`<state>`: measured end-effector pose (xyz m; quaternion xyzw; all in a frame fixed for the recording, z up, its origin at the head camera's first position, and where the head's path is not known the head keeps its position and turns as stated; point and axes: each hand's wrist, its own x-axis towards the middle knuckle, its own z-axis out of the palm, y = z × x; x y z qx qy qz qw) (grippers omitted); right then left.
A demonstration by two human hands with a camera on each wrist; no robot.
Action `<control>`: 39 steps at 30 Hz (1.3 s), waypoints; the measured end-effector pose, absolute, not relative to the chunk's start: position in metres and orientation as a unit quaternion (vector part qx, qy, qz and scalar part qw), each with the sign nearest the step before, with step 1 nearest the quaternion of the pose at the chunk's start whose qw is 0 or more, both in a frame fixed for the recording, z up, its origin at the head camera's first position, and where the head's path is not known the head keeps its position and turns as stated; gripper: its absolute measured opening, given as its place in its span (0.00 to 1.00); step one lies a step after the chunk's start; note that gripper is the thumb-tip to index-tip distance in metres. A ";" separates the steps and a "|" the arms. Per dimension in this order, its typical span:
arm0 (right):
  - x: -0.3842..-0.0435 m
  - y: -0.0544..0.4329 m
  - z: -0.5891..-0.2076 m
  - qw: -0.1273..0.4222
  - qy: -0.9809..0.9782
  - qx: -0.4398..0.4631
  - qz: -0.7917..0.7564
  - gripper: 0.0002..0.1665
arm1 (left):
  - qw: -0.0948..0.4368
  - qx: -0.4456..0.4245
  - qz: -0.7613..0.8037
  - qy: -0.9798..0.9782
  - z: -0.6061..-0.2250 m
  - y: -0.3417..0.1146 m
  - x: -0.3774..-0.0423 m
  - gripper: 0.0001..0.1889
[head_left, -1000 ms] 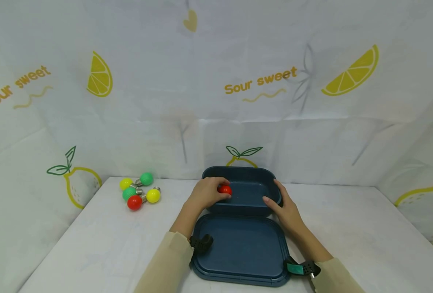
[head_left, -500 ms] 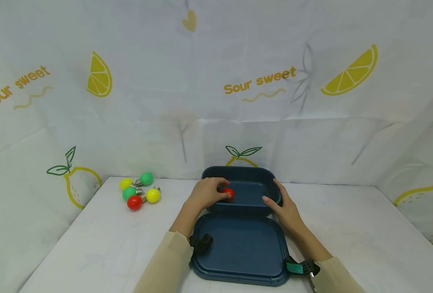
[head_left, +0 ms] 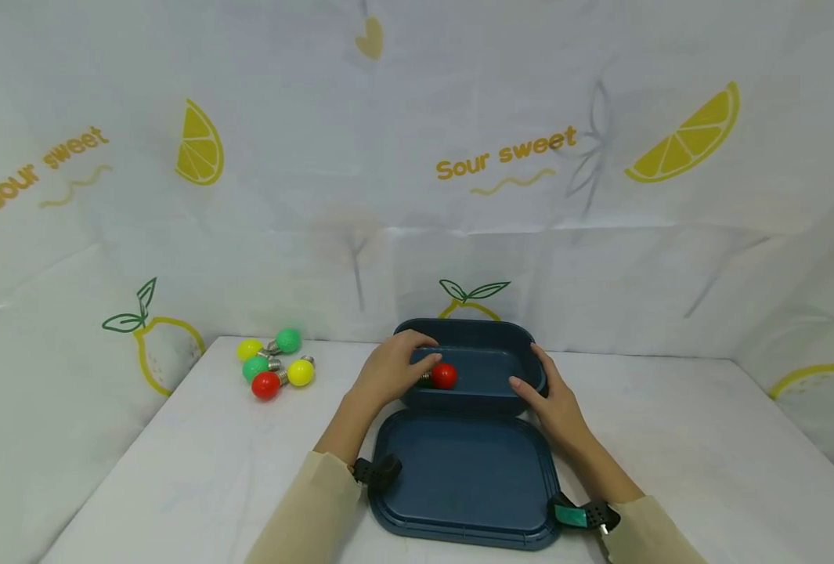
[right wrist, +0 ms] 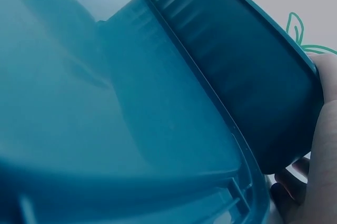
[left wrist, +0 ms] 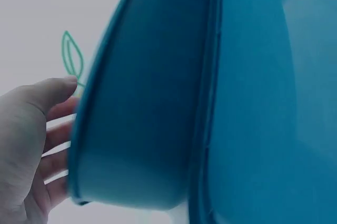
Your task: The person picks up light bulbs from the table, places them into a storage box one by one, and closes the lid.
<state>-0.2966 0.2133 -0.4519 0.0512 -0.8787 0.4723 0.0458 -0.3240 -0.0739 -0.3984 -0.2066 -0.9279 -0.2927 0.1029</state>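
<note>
A red light bulb [head_left: 445,376] lies in the dark blue box [head_left: 490,360], its metal base pointing left, partly behind my left thumb. My left hand [head_left: 393,368] hovers over the box's left rim with the fingers apart and nothing between them; in the left wrist view the hand [left wrist: 26,134] is beside the box wall. On the other side, my right hand [head_left: 556,403] holds the box's right end, thumb over the rim and fingers round the outside. The blue lid [head_left: 464,478] lies flat just in front of the box.
Several bulbs lie at the table's left: a red bulb [head_left: 265,385], yellow bulbs [head_left: 301,373] and green bulbs [head_left: 288,340]. Behind the white table [head_left: 670,439] hangs a white cloth [head_left: 304,157] with lemon prints. Both wrists wear black straps.
My left hand has let go of the red bulb and drawn back slightly to the left; the bulb now rests in the box a little further right. The right hand keeps its hold.
</note>
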 end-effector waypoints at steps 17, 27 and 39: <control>-0.297 0.217 -0.451 0.042 -0.880 0.047 0.471 0.49 | 0.156 -0.164 -0.258 -0.939 -0.372 -0.134 -0.294 0.18; -0.295 0.218 -0.451 0.044 -0.881 0.054 0.468 0.49 | 0.160 -0.120 -0.259 -0.945 -0.381 -0.168 -0.298 0.20; -0.297 0.213 -0.452 0.043 -0.880 0.056 0.470 0.49 | 0.132 -0.082 -0.247 -0.957 -0.398 -0.205 -0.302 0.19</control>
